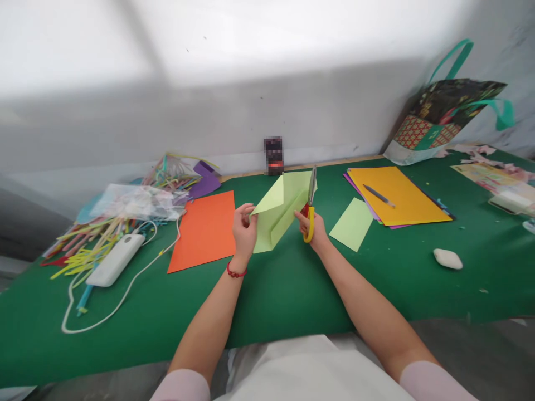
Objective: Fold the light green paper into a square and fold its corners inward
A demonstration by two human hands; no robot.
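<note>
A creased sheet of light green paper [278, 214] is held up over the green table, its left edge pinched in my left hand [244, 231]. My right hand [315, 229] grips the scissors [310, 223], which have yellow and red handles and blades pointing up and away. The fingertips of that hand also touch the paper's right side. Under and beside my left hand lies an orange sheet [204, 234]. Right of my right hand, a smaller light green piece of paper [353, 224] lies flat on the table.
A yellow-orange paper stack [405, 195] with a pen [378, 196] lies to the right, near a white rounded object [447, 259]. Paper strips [90, 245], a white power bank [116, 260] and its cable crowd the left. A bag [443, 120] stands at the back right.
</note>
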